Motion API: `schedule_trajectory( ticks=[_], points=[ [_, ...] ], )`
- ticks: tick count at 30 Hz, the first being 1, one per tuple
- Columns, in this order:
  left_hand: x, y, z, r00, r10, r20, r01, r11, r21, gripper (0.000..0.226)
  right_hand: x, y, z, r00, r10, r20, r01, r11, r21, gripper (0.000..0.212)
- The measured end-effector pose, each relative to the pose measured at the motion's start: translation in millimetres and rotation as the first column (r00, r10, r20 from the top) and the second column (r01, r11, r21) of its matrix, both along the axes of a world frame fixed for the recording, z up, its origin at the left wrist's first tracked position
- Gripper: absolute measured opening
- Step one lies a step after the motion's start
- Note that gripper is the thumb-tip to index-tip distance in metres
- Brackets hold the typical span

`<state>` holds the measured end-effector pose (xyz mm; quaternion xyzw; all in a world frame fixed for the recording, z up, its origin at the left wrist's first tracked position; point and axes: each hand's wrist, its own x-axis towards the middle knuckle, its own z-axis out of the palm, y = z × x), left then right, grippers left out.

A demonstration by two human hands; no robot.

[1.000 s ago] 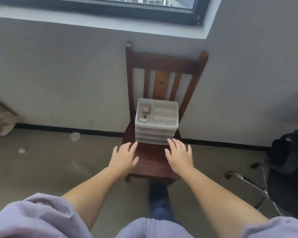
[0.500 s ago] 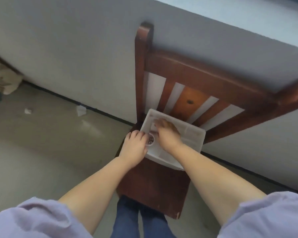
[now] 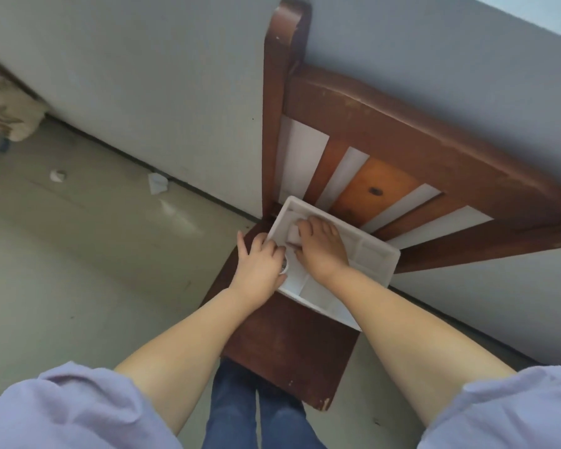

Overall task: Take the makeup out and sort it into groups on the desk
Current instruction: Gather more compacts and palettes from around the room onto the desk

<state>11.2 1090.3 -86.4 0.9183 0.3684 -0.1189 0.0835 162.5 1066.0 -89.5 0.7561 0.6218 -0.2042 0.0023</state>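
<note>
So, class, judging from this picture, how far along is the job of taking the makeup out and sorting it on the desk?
Barely begun. Done: nothing looks sorted, and no desk is in view. In hand: the white organizer sits on the wooden chair; the right hand reaches into its top tray over a small pale item, and the left hand covers a small round container at the tray's edge. Left: lifting everything out and grouping it.
</note>
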Motion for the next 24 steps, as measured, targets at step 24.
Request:
schedule_trajectory(
  ticks=[24],
  points=[
    [-325, -154, 116, 0.180, 0.859, 0.479, -0.856, 0.376, -0.355, 0.047, -300, -49, 113, 0.668, 0.743, -0.040, -0.705, 0.648, 0.288, 0.043]
  ],
)
